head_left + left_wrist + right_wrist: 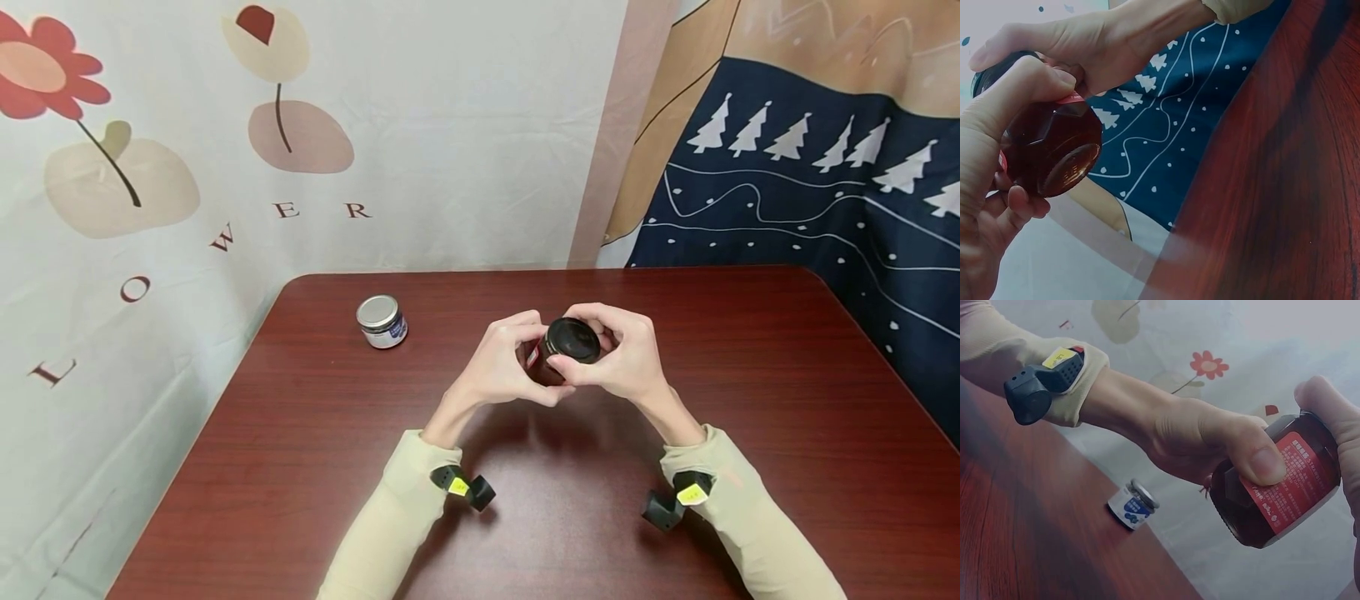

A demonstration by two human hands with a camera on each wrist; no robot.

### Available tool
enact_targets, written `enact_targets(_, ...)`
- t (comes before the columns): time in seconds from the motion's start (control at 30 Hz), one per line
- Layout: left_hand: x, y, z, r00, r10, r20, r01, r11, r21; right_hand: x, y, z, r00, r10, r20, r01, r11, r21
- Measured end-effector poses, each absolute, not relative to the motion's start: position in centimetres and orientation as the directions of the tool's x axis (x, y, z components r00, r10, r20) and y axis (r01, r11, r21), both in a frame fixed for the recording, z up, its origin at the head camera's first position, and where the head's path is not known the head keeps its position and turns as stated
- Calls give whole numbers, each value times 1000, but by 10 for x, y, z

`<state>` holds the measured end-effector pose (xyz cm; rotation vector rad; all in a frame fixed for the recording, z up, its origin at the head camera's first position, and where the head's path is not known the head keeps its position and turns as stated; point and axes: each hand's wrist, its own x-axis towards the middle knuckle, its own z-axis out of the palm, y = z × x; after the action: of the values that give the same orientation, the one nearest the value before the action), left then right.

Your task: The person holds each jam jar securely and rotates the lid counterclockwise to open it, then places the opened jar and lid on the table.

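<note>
Left hand (501, 360) grips jar (1297, 487), right hand (628, 354) holds lid (573, 339). Likely stiff, slick, breakable (glass, apparently); best held round middle.

Head cam bright, w/ soft shadows & slight sheen on wood-grain tabletop (555, 533). Wrist cams dimmer, bluish; L washed out top-left, R hazy top-right.

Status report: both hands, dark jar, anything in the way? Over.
Left hand grips dark jar. Right hand holds its black lid. Silver-lidded jar stands apart, out of the way.
</note>
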<state>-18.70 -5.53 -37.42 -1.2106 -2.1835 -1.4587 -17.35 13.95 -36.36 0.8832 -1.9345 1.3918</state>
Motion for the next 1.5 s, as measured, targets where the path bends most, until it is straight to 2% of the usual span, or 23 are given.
enact_targets(0.3,-187,-56,-374,-617,512,598,741,121,660,-175,138,-361,-520,-212,828,-851,213,-480)
enact_targets(0.73,-185,-56,-373,-607,536,586,727,78,682,-173,139,-355,-510,-265,818,-860,143,-489)
enact_targets(1.0,-165,-56,-340,-563,574,595,721,-10,693,-172,141,-353,-513,-322,796,-849,55,-525)
enact_targets(1.27,-165,-55,-339,-533,618,578,702,-59,710,-171,144,-350,-501,-369,783,-851,45,-524)
enact_targets(1.5,-179,-53,-363,-544,619,566,693,-50,720,-169,149,-344,-500,-401,768,-854,80,-514)
